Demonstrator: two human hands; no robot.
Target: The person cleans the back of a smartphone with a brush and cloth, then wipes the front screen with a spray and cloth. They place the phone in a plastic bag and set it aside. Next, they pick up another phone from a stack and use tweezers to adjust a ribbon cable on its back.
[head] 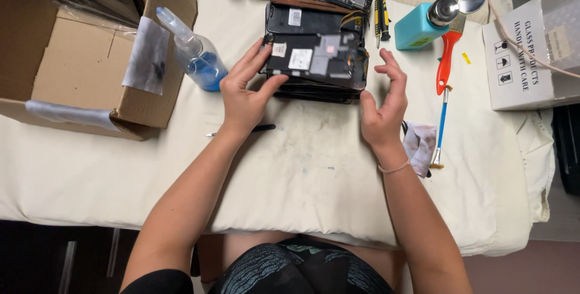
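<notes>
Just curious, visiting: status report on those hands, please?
Left hand, right hand open, flanking stack of dismantled phone panels. Left touching; right contact unclear. Squeeze bottle nearby.

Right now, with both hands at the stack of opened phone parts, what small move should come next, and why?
Probably close the right hand onto the stack's right edge. The left hand already touches its left side, thumb at the front edge, while the right hand's fingers are spread and seem just off it. Gripping both sides would steady the uneven pile.
</notes>
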